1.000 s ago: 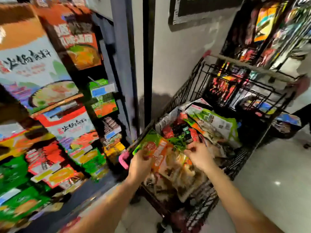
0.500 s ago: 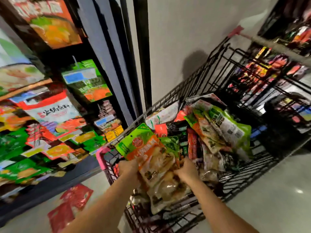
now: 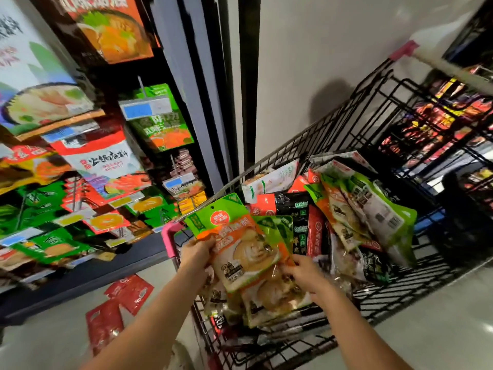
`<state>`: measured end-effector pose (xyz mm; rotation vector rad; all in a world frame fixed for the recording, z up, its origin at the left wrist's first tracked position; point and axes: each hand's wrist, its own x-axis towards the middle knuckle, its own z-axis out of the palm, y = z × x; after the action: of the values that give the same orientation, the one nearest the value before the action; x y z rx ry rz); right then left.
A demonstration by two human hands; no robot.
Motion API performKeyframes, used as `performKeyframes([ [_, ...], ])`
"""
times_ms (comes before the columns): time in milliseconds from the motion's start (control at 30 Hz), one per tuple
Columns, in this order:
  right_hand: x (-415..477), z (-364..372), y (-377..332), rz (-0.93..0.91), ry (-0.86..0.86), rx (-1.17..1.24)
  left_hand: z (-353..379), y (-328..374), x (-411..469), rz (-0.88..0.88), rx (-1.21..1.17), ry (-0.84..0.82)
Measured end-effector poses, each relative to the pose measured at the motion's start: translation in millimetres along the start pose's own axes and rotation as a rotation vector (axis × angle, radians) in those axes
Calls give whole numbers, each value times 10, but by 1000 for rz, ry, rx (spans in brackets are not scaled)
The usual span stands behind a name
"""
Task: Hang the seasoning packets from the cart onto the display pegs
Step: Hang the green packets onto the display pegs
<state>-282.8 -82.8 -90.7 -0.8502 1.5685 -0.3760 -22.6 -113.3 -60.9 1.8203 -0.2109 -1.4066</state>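
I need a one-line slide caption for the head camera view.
Left hand and right hand grip green-and-orange seasoning packets over the wire cart, beside the display pegs.

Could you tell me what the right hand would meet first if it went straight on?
Most likely the orange-and-green packets held by the left hand; the right hand seems to pinch their edge.

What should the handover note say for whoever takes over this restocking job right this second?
Left grip: the hand holds the left edge of a green-and-orange packet bunch at the near end of the cart.
Right grip: the hand pinches the bunch's lower right.
More packets are piled in the cart. The display pegs on the left already carry stock. Red packets lie on the floor.
Done: bunch in hand.
Left: hang it, then the pile.
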Motion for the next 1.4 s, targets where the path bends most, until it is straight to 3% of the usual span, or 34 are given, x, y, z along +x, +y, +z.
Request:
performKeyframes([
  [133,30,-285,-76,-102,85,103,-195,-9,7,88,-31,-52],
  [300,110,-426,-163,-145,245,-82,-260,-26,-81,20,-100,-230],
  [400,-37,-286,-285,-164,190,81,-212,-35,-151,-55,-109,-324],
  [533,-293,47,-436,-153,13,341,23,-141,-154,-81,-109,-205],
  [633,-431,324,-495,-212,-85,166,179,-215,-113,-107,-126,-133],
  [733,-441,507,-484,-251,22,-116,152,-239,-59,-149,-156,-137],
  [800,-444,496,-504,-241,37,-127,47,-237,-47,-173,-168,-150],
  [1000,-433,286,-524,-162,-98,313,-239,-168,-396,-205,30,-544],
  [1133,-357,163,-532,-131,-258,226,-267,-165,-405,-141,-11,-517],
  [1200,-234,25,-443,-95,-118,128,-323,-150,-377,-81,-5,-421],
  [1267,-101,-51,-293,-73,98,-155,-413,-133,-352,8,-11,-330],
  [1333,-17,21,-170,-29,136,-324,-494,-89,-357,88,-4,-281],
  [1400,37,163,-109,-9,141,-343,-559,-49,-371,131,16,-237],
])
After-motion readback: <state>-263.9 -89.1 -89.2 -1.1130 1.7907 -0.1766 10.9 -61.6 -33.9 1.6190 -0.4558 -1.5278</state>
